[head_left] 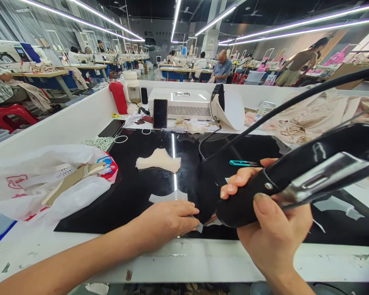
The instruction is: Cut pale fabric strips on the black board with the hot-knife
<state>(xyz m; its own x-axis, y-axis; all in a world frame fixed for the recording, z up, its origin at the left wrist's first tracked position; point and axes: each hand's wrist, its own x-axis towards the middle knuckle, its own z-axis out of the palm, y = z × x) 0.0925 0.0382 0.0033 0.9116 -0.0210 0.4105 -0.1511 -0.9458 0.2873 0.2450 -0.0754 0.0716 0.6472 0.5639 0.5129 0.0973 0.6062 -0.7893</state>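
Note:
My left hand (169,223) lies with fingers stretched out on a thin pale grey cut piece (161,198) on the black glossy board, covering much of it. In my right hand (275,229) is a black corded handheld tool (242,205) with a metal lever-like part; its exact kind is unclear. The tool's rounded end is just right of my left fingertips, near a small shiny patch on the board. Beyond my left hand sits a cream stack of shaped pieces (158,160). Teal thread snips (242,163) lie behind my right hand.
A plastic bag with a banded tan bundle (74,184) stands at left. At the back are a phone (160,114), a white vented box (187,102) and a white cone-shaped shade (233,110). The tool's black cable (273,110) arcs across the right. Beige fabric (310,119) is heaped behind.

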